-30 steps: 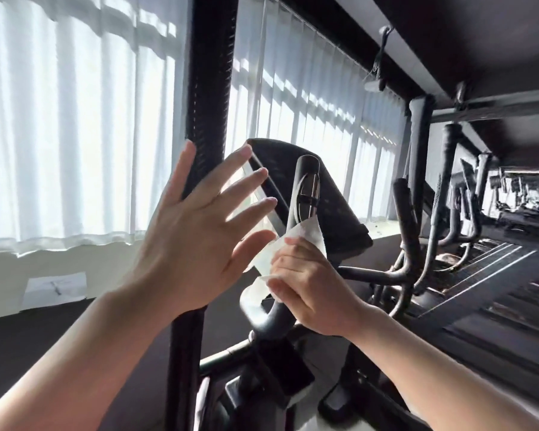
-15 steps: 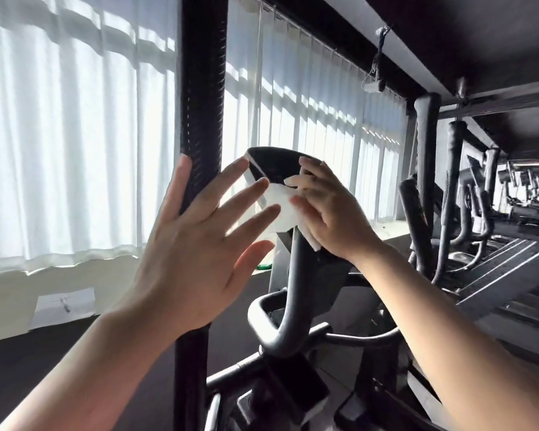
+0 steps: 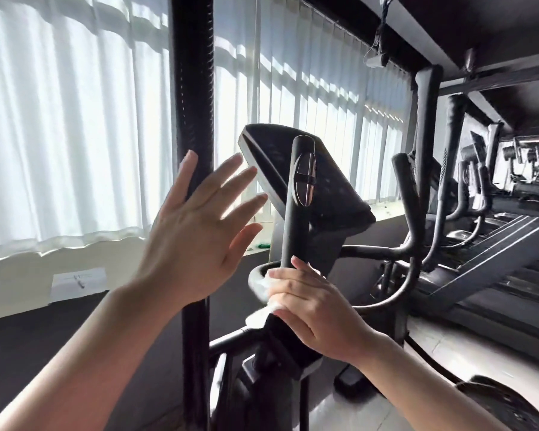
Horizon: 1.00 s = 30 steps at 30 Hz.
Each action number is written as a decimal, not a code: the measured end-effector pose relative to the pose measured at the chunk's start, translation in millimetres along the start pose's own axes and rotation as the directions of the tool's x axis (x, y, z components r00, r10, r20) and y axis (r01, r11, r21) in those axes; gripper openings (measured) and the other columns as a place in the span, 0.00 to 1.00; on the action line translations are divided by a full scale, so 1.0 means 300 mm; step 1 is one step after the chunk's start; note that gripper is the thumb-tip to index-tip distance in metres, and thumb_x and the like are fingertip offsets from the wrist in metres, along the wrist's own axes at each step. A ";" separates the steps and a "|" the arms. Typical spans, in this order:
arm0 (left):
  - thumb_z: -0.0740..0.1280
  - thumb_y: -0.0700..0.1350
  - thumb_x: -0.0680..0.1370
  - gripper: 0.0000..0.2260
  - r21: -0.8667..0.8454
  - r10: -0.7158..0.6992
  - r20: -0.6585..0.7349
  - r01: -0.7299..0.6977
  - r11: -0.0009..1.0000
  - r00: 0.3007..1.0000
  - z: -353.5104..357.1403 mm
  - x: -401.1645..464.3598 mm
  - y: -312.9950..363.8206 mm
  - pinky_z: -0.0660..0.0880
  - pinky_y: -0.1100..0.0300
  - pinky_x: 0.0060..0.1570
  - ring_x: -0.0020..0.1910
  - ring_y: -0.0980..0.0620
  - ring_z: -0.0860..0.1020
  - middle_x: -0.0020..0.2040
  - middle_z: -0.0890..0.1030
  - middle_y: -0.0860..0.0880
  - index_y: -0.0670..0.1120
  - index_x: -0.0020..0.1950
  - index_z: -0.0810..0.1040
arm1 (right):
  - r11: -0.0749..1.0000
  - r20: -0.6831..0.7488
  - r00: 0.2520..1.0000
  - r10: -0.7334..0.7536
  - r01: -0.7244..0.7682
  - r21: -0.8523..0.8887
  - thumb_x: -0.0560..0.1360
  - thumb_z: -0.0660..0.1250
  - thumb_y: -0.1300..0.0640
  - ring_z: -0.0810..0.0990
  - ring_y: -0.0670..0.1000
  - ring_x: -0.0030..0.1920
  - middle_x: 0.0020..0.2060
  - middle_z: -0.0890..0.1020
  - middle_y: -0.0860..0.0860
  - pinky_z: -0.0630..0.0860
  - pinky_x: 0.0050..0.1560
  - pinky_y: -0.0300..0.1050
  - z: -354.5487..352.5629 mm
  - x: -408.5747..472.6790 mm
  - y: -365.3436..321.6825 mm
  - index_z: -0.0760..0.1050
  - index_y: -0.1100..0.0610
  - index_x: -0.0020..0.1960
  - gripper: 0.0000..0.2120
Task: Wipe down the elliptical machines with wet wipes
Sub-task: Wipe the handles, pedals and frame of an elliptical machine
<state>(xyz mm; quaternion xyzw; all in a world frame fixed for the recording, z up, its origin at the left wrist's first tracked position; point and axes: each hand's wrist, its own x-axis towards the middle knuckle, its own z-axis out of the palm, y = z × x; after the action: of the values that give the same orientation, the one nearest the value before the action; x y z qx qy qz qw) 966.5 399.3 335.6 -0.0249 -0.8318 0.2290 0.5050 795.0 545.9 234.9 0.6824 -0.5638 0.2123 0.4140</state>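
A black elliptical machine stands right in front of me, with a tilted console [image 3: 308, 178] and a short upright grip bar [image 3: 297, 200] carrying a silver sensor. My right hand [image 3: 315, 309] grips the white wet wipe [image 3: 263, 286] around the low end of that bar, where it meets a curved handle. My left hand [image 3: 199, 231] is raised with fingers spread, its palm against the tall black moving handle [image 3: 193, 88] at the left. It holds nothing.
White curtains [image 3: 75, 119] cover the windows behind the machine. More ellipticals [image 3: 427, 150] and treadmills [image 3: 492, 259] line up to the right. A white paper [image 3: 78, 283] is stuck to the low wall at the left.
My right hand has slid the wipe from the console's top edge down the upright grip bar to its base. My left hand has stayed on the tall handle.
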 end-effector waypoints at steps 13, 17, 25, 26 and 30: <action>0.60 0.55 0.78 0.16 -0.873 -0.593 0.332 0.478 0.102 0.733 0.045 -0.108 0.294 0.66 0.68 0.64 0.67 0.66 0.71 0.64 0.77 0.63 0.62 0.64 0.76 | 0.875 -0.590 0.657 0.469 -0.435 0.211 0.80 0.60 0.57 0.76 0.57 0.64 0.60 0.80 0.59 0.66 0.69 0.39 -0.154 0.451 0.287 0.79 0.65 0.60 0.15; 0.57 0.57 0.77 0.18 -0.841 -0.600 0.433 0.540 -0.001 0.673 0.083 -0.145 0.320 0.64 0.59 0.70 0.68 0.66 0.71 0.66 0.75 0.65 0.63 0.67 0.72 | 0.852 -0.429 0.747 0.508 -0.363 0.378 0.82 0.57 0.66 0.60 0.60 0.76 0.74 0.64 0.64 0.57 0.77 0.53 0.014 0.316 0.166 0.66 0.68 0.72 0.19; 0.56 0.66 0.75 0.25 -0.755 -0.591 0.503 0.654 0.056 0.631 0.131 -0.170 0.371 0.60 0.57 0.73 0.71 0.68 0.64 0.70 0.69 0.69 0.63 0.71 0.66 | 0.811 -0.421 0.719 0.553 -0.348 0.470 0.83 0.53 0.63 0.59 0.54 0.77 0.76 0.61 0.55 0.58 0.76 0.48 0.186 0.008 -0.100 0.59 0.65 0.75 0.21; 0.56 0.64 0.76 0.23 -0.739 -0.595 0.515 0.671 0.056 0.617 0.138 -0.166 0.377 0.60 0.58 0.73 0.71 0.69 0.64 0.69 0.70 0.70 0.63 0.71 0.66 | 0.822 -0.417 0.737 0.532 -0.333 0.462 0.83 0.54 0.64 0.59 0.55 0.77 0.76 0.62 0.55 0.58 0.76 0.48 0.199 -0.023 -0.103 0.59 0.65 0.75 0.21; 0.54 0.60 0.81 0.20 -0.670 -0.580 0.583 0.741 0.053 0.569 0.158 -0.121 0.403 0.62 0.65 0.72 0.70 0.71 0.65 0.71 0.69 0.67 0.61 0.73 0.63 | 0.873 -0.389 0.815 0.430 -0.267 0.408 0.81 0.54 0.68 0.59 0.55 0.77 0.78 0.58 0.49 0.57 0.76 0.45 0.261 -0.142 -0.118 0.60 0.64 0.74 0.22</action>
<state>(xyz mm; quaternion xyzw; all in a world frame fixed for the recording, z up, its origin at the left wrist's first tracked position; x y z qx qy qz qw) 920.9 480.7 238.0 0.1214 -0.7686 -0.4912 0.3914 803.0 508.8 146.8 0.5539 -0.5196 0.5360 0.3686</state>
